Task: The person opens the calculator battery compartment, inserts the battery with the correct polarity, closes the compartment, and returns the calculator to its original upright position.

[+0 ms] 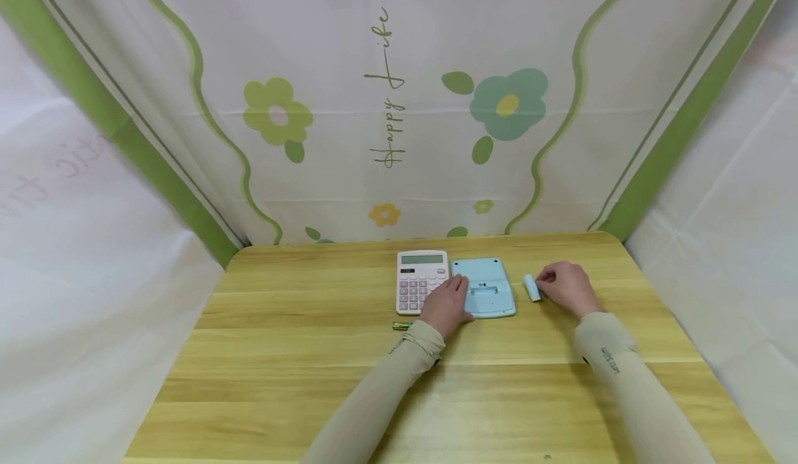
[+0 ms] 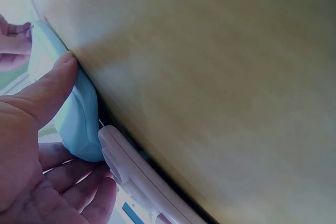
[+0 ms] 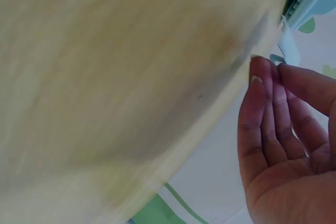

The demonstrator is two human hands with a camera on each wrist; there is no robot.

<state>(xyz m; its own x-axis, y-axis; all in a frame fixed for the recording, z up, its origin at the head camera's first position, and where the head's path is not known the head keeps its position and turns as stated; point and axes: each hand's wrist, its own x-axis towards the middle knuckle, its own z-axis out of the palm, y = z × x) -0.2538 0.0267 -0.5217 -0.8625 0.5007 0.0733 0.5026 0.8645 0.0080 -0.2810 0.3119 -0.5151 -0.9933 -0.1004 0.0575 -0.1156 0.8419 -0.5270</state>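
Observation:
A light blue calculator (image 1: 483, 305) lies face down, its battery compartment (image 1: 484, 290) uncovered. My left hand (image 1: 446, 306) grips its left side, thumb on the near edge and fingers over the far side; the left wrist view shows the thumb (image 2: 55, 77) pressed on the blue case (image 2: 86, 114). To the right, my right hand (image 1: 566, 286) pinches the edge of a small light blue battery cover (image 1: 531, 287) between thumb and fingertips. In the right wrist view that cover (image 3: 289, 47) shows just beyond the fingertips, partly hidden by them.
A pink calculator (image 1: 421, 280) lies face up against the blue one's left side, partly covered by my left hand. A green and gold battery (image 1: 402, 325) lies just below it. Behind the wooden table (image 1: 299, 353) hangs a flowered curtain (image 1: 337, 173).

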